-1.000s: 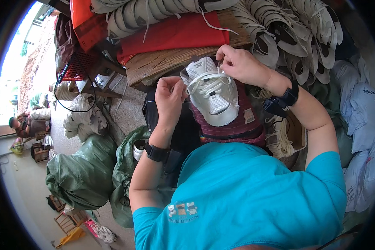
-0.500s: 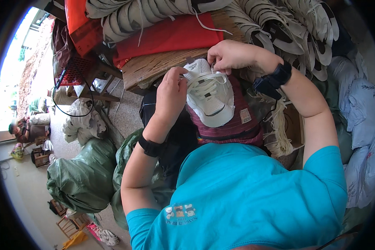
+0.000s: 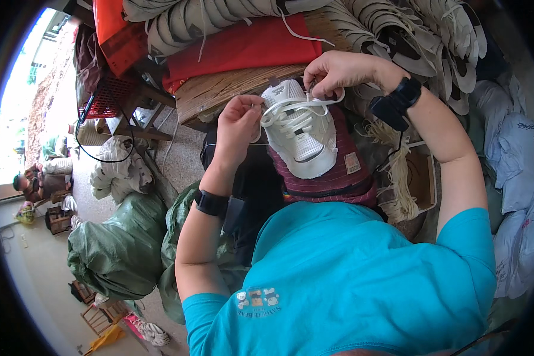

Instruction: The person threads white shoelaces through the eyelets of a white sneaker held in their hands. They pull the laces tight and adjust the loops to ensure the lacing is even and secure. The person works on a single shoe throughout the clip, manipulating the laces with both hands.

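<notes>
Daylight is pouring in from the open left side, washing over a pale concrete floor (image 3: 35, 261). A rough wooden plank desk (image 3: 219, 92) is carrying folded red cloth (image 3: 237, 44). Bulging green plastic sacks (image 3: 110, 249) are slumping on the floor beside it. Stacked grey shoe uppers (image 3: 409, 29) are crowding the top edge, and pale blue bundles (image 3: 513, 178) are piling up along the right.

Matt white mesh shoe upper (image 3: 296, 133), woven white lace (image 3: 291, 110), rough bare-wood bench (image 3: 219, 92).
</notes>
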`<state>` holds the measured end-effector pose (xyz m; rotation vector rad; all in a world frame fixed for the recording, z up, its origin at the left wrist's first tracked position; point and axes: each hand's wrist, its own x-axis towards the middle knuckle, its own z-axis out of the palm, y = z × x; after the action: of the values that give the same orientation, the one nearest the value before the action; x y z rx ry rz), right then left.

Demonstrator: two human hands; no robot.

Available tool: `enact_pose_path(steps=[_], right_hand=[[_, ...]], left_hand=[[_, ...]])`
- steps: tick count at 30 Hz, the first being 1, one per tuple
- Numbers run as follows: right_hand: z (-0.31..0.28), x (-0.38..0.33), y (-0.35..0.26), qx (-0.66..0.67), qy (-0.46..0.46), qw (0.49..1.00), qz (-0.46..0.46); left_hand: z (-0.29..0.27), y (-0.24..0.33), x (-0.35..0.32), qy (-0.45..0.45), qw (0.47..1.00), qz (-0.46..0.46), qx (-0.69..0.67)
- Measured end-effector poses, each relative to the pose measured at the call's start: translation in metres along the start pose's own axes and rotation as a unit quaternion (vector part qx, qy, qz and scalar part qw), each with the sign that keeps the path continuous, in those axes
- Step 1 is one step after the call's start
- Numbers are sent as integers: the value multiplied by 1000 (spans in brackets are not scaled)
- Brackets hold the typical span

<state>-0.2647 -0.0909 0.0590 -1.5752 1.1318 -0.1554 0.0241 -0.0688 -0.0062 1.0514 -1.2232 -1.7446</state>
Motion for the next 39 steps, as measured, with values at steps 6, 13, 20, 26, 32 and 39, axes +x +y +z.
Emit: enact_pose_path(steps=[6,13,20,26,32,39], right_hand=[[-1,2,-8,-90,16,996,-6],[-6,6,-6,28,5,996,86],[3,21,-7,-132,45,990,12],[16,23,-5,-113,123,986,21],[41,28,-25,-8,276,948,-156],[51,3,-22,-36,323,928,-180]], left_hand=[[-11,10,1,-73,973,57,211],[-23,50,10,-154,858,173,458],[-27,53,29,-178,813,174,526],[-14,34,33,-110,903,57,411],[20,54,10,-45,937,195,287],[-98,24,-27,190,959,156,141]])
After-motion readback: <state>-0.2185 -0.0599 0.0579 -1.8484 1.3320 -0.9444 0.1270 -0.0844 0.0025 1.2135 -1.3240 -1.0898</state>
